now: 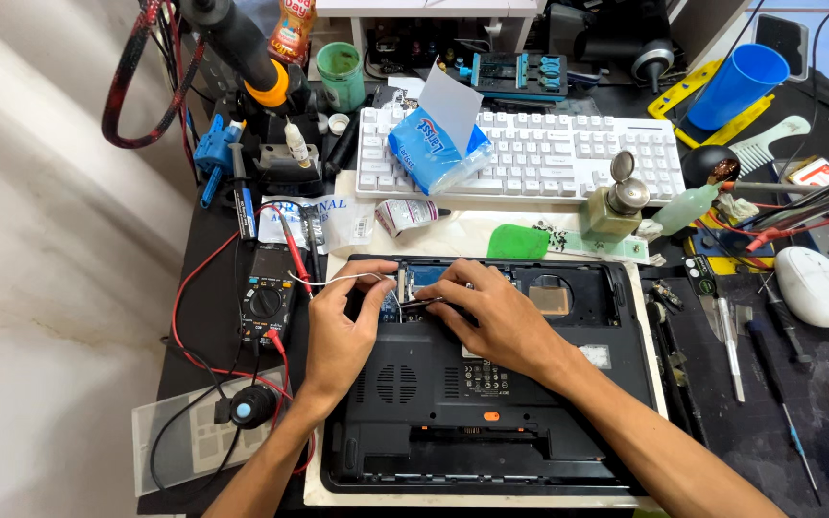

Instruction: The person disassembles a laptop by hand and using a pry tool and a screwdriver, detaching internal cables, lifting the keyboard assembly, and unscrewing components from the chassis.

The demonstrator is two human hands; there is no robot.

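A black laptop [530,422] lies upside down with its bottom cover off, on a white mat. My left hand [343,326] rests on its upper left edge and pinches a thin white wire [338,279] that runs toward the open bay. My right hand [491,312] lies over the middle of the laptop and holds slim metal tweezers [421,301], their tips pointing left into the bay beside a small blue circuit board [421,278].
A multimeter [266,302] with red leads sits left of the laptop. Behind it are a white keyboard [530,153], a blue tissue pack [434,144], a green pry pick [517,242] and a solvent bottle [616,206]. Screwdrivers [726,336], a white mouse [815,286] and a blue cup [741,84] lie right.
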